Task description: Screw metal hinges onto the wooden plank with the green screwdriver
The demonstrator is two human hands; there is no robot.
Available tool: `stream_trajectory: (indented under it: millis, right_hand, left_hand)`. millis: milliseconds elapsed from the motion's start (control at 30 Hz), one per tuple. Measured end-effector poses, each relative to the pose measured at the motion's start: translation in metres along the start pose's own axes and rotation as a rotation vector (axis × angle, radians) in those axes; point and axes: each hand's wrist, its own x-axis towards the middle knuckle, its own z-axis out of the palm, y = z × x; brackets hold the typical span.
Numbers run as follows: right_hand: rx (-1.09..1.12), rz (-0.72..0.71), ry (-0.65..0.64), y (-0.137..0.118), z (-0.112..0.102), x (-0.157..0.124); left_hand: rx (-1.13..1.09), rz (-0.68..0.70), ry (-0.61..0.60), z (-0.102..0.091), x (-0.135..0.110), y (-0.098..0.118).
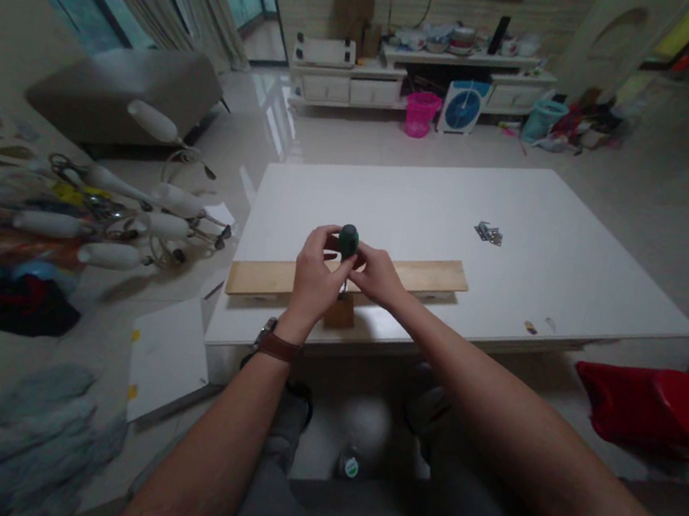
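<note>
A screwdriver [348, 241] with a dark green handle stands upright, its metal shaft pointing down at a small brown wooden block [340, 314]. My left hand [316, 278] is closed around the handle from the left. From the right, the fingers of my right hand [379, 277] pinch the screwdriver low on the handle; the exact contact is partly hidden. Behind the block, a long pale wooden board [438, 276] lies across the near part of the white table [342, 195], partly covered by my hands. Whether a screw sits under the tip is too small to tell.
A pile of small metal pieces [488, 233] lies to the right on the table. Two tiny items rest near its front right edge. A red stool [678, 410] stands right of the table, a white panel [170, 361] and a lamp with several white shades [164, 224] at left.
</note>
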Motion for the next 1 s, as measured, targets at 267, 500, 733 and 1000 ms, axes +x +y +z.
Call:
stream_trajectory:
  millis: [267, 500, 733, 1000]
  right_hand:
    - [-0.016, -0.03, -0.006, -0.006, -0.002, -0.001]
    - [0.003, -0.023, -0.026, -0.006, 0.001, 0.0]
    - [-0.079, -0.004, 0.051, -0.006, 0.001, 0.0]
    - [0.046, 0.052, 0.211, -0.007, -0.004, 0.007]
  left_hand:
    - [-0.054, 0.002, -0.042, -0.003, 0.002, 0.004]
    - [-0.001, 0.006, 0.026, -0.003, 0.002, 0.001]
    - [0.015, -0.011, -0.012, -0.011, 0.0, 0.0]
    - [0.029, -0.069, 0.029, -0.022, -0.004, -0.006]
